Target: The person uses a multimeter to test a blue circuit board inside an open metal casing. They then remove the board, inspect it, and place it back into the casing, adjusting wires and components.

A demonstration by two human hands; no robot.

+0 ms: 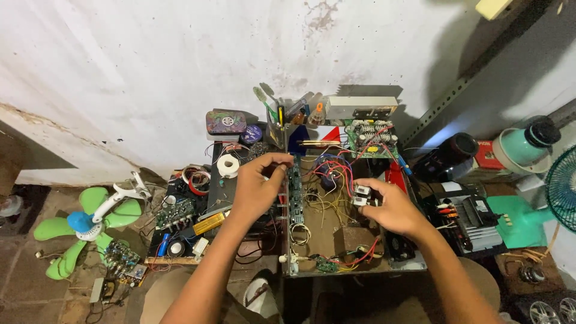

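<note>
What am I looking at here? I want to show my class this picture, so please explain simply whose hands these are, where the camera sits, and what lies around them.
The one picture comes from a camera worn on a person's head, looking down at that person's own two bare hands. There is no robot.

They work over an open metal chassis full of coloured wires. The left hand pinches the top of a long narrow circuit board standing upright along the chassis's left side. The right hand holds a small white part inside the chassis; what it is I cannot tell.

Around them lie a green circuit board, a roll of white tape, a green fan on the floor, and a teal jug.
</note>
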